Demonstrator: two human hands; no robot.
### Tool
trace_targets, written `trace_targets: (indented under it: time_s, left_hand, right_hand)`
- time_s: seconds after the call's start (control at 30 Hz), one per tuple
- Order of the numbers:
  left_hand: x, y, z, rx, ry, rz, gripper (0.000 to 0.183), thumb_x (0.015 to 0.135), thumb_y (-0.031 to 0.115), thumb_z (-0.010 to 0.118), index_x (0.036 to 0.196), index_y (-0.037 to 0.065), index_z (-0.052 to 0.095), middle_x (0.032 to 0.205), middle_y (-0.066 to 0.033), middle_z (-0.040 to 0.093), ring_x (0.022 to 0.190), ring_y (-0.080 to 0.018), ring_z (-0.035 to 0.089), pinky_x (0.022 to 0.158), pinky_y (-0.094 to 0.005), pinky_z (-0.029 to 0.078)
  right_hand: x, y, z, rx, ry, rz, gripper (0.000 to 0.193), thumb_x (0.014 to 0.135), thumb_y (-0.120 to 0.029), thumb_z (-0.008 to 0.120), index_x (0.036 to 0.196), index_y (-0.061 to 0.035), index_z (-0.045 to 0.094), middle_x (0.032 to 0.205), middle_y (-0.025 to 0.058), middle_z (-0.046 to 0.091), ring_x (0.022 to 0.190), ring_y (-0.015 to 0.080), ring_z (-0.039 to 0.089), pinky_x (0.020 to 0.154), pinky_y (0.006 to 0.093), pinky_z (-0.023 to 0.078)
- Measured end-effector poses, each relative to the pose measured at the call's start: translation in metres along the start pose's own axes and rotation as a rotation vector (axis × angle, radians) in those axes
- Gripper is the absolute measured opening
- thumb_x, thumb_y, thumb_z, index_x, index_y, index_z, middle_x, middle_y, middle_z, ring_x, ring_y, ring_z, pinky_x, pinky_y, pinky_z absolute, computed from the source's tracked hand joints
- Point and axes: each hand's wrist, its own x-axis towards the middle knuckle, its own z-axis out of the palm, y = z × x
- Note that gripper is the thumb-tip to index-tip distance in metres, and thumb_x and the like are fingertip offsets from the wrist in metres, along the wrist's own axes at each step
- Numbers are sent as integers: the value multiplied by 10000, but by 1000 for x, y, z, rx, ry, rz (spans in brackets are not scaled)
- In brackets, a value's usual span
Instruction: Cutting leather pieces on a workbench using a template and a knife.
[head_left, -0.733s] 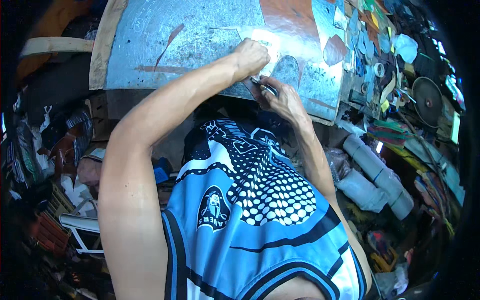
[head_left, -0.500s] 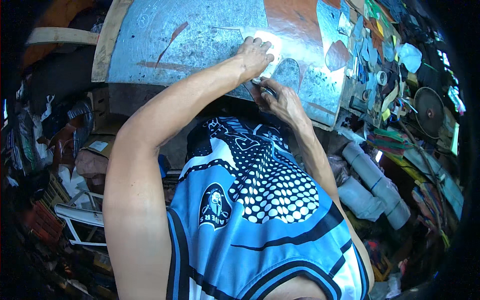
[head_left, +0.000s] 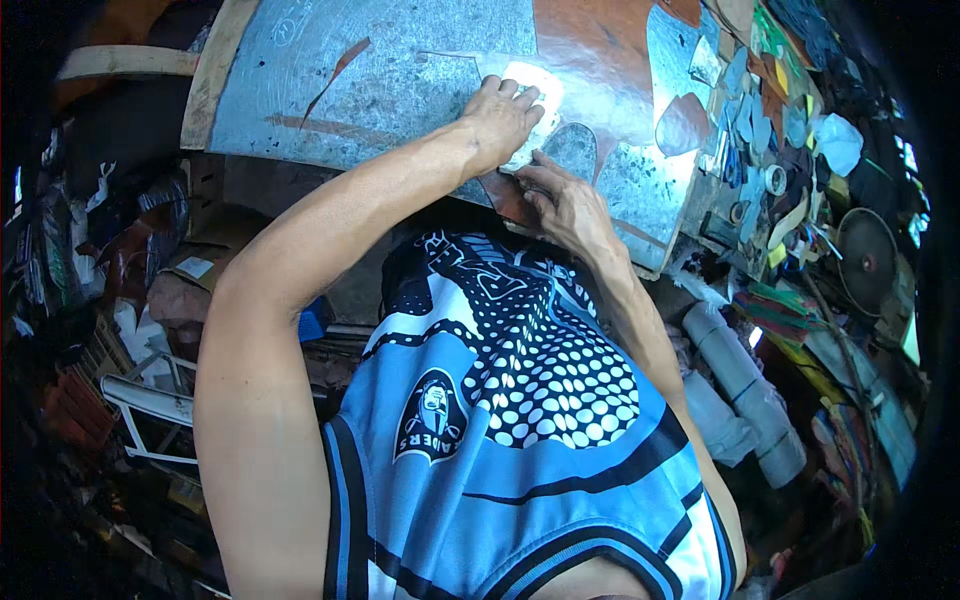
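A white flat template (head_left: 541,84) with a rounded end lies on a brown leather sheet (head_left: 590,40) spread over the grey worktable. My left hand (head_left: 500,122) presses on top of the template, fingers apart and lying on it. At the template's near end is my right hand (head_left: 570,205), with its fingers bent in and the index finger reaching to the template's edge. Whatever it holds is hidden. Below the fingers, a narrow brown leather piece (head_left: 512,200) hangs at the table's near edge. A rounded cut-out gap in the leather lies just right of the template.
The worktable (head_left: 330,80) has a wooden edge at the left. A thin leather scrap (head_left: 338,78) and a brown oval piece (head_left: 682,124) lie on it. Patterns, tape rolls (head_left: 775,180) and tools crowd its right side. A round fan-like disc (head_left: 866,262) and grey rolls (head_left: 745,385) stand lower right.
My right hand has moved slightly up toward the template's near end. The dark, metallic tool seen in it before is now hidden. The left hand stays on the template; the view has shifted slightly.
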Motion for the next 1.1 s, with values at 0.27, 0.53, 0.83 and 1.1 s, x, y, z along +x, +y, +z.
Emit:
trace_targets:
  time_s: [0.27,0.53,0.83,1.1]
  left_hand:
    - [-19,0,-4,-4,-14,-51,633,816,89,668,1419,95,474,1513,-89,399,1284,-268,464,1018,-419,380]
    - [-36,3,3,-19,72,-108,617,819,60,656,1408,125,486,1519,-74,394,1300,-264,455,1022,-424,382]
    - [-53,5,-3,35,70,-142,583,806,71,679,1360,134,507,1505,-69,403,1301,-265,450,1009,-419,391]
    - [-67,8,-6,-27,41,-172,510,815,63,665,1303,135,535,1519,-69,377,1308,-285,440,1036,-421,373]
  right_hand:
    - [9,-1,-15,-114,-76,-155,310,846,-108,602,1143,-136,688,1341,109,590,1059,361,652,885,436,541]
    - [23,-9,-31,-245,-241,-243,295,831,-86,603,1105,-153,692,1133,97,705,962,313,689,788,426,566]
    - [29,-13,-35,-369,-245,-443,425,792,-79,638,1199,-194,679,1375,134,562,1004,356,675,808,444,575]
    - [46,-8,-41,-390,-326,-540,451,736,-35,636,1155,-190,699,1300,85,628,1028,310,675,832,415,572]
